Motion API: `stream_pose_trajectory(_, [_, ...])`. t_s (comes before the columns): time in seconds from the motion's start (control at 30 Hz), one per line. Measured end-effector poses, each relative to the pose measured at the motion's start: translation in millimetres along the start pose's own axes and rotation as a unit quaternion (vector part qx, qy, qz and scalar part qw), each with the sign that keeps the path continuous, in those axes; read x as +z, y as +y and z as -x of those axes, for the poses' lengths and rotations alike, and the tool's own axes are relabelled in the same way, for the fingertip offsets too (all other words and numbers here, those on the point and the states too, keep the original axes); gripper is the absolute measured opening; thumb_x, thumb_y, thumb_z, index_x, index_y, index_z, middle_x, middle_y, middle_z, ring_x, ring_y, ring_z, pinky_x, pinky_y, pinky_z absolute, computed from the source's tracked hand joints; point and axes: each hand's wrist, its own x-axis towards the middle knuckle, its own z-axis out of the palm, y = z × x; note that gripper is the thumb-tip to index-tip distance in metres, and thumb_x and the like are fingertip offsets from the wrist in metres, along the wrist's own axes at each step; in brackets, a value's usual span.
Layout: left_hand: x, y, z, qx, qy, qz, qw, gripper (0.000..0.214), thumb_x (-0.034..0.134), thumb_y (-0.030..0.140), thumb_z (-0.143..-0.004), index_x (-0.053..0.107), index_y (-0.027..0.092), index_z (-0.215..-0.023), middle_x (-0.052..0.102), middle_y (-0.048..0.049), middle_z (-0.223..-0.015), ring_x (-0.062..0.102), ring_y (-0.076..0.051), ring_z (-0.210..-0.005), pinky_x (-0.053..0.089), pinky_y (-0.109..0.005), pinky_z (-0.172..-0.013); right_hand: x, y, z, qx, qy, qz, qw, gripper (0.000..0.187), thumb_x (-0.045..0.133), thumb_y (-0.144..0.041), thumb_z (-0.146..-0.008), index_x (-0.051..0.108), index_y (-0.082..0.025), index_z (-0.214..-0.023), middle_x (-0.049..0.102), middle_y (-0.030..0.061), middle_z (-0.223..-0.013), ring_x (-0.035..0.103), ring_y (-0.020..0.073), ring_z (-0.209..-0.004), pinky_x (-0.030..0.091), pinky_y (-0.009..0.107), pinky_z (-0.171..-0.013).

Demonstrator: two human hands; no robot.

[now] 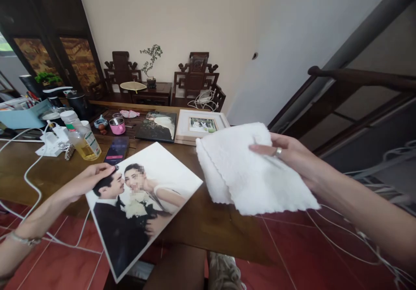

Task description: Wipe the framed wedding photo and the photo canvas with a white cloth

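My left hand [95, 178] grips a photo panel [130, 233] by its upper left edge, thumb on the front and the other fingers mostly hidden behind. The panel is tilted, with a printed picture of two people in formal wear and a bouquet. On the right, my right hand [289, 151] pinches a folded white cloth [243, 168] with a scalloped edge, thumb on top. The cloth hangs above the table's right end, apart from the panel. A phone [116, 149] lies just beyond my left hand.
On the wooden table [208, 229] are a bottle of yellow liquid [85, 140], a power strip [56, 140], a pink cup [117, 126], a dark photo panel [146, 127] and a white picture frame [222, 118]. White cables [29, 168] trail at the left. A wooden railing [357, 79] stands right.
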Motion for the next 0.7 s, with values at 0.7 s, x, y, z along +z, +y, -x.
stream_pose_trajectory(0.7, [91.7,35.6,-138.3,0.188,-0.273,-0.137,0.933,0.045,0.059,0.056,-0.078,0.064,0.013,-0.085,0.056,0.0017,-0.062,0.042,-0.009,-0.053,0.029,-0.021,-0.05,47.9,27.9,19.2,-0.369,-0.038,0.455,0.81,0.048,0.043,0.006,-0.07,0.06,-0.013,-0.11,0.06,0.0156,-0.095,0.052,0.0306,-0.096,0.051,0.044,-0.072])
